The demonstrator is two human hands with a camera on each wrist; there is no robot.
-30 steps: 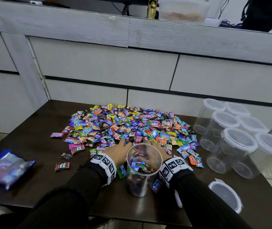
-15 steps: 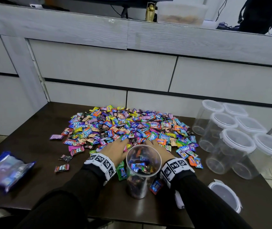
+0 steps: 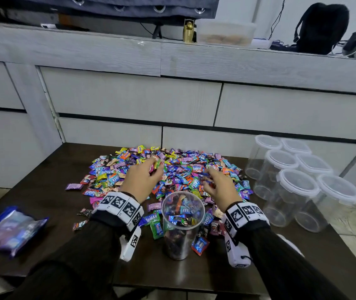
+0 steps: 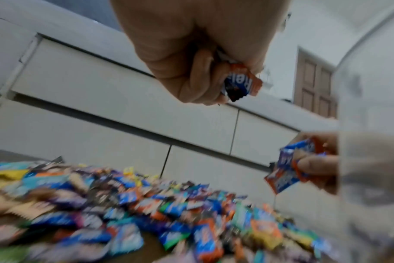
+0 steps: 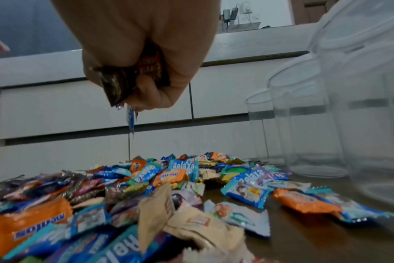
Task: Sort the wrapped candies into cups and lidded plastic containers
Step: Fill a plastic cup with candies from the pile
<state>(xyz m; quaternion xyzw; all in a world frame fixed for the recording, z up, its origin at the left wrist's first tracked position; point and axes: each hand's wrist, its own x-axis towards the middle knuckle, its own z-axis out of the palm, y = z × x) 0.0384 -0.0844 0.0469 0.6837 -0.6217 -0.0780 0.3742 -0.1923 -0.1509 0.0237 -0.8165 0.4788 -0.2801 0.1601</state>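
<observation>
A wide pile of wrapped candies (image 3: 172, 169) covers the middle of the dark table (image 3: 42, 169). A clear cup (image 3: 182, 224) partly filled with candies stands at the near edge of the pile, between my wrists. My left hand (image 3: 151, 169) is raised over the pile, its fingers curled round a few candies (image 4: 241, 83). My right hand (image 3: 210, 182) hovers just right of the cup and grips dark and blue wrapped candies (image 5: 128, 85). In the left wrist view the right hand (image 4: 313, 163) shows through the cup wall.
Several clear lidded containers (image 3: 298, 185) stand at the table's right side, seen close in the right wrist view (image 5: 349, 124). A blue candy bag (image 3: 8, 230) lies at the left edge. Grey drawers (image 3: 129, 100) rise behind the table. Loose candies (image 3: 79, 225) lie near the cup.
Both hands have lifted from the pile beside the cup, each now closed round candies. The camera has tilted up a little.
</observation>
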